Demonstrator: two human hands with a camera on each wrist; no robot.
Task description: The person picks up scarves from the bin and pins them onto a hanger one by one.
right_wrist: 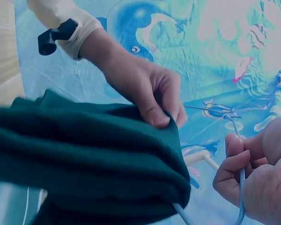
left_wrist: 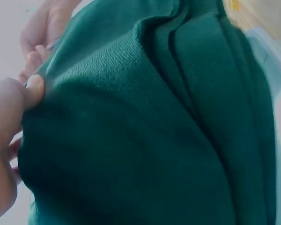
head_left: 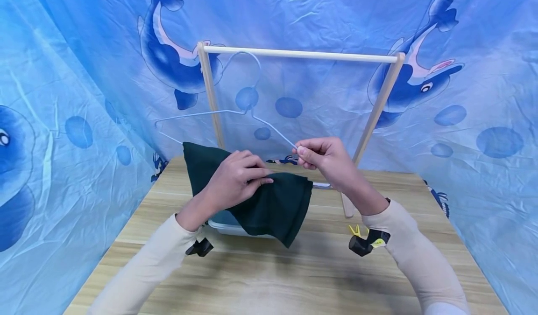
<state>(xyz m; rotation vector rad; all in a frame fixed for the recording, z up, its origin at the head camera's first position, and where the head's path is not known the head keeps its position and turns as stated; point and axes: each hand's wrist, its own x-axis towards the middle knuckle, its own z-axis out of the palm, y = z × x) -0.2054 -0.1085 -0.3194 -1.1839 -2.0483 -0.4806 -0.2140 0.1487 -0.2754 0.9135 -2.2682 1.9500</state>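
A dark green cloth [head_left: 273, 207] hangs folded over the lower bar of a pale blue wire hanger [head_left: 271, 126]. My left hand [head_left: 239, 179] pinches the cloth at its top fold, thumb on the near side in the left wrist view. With thumb and fingers, my right hand [head_left: 323, 154] grips the hanger's right shoulder wire. In the right wrist view the bar comes out of the folded cloth [right_wrist: 84, 145] near its lower right corner and bends up to the right hand [right_wrist: 271, 159]. The hanger's hook points up, held in front of the rack.
A wooden rack with a white top bar [head_left: 302, 54] stands at the back of the wooden table [head_left: 260, 277]. A pale plastic tub [head_left: 233, 230] sits beneath the cloth, mostly hidden. Blue dolphin-print curtains [head_left: 319, 16] enclose the table at the back and sides.
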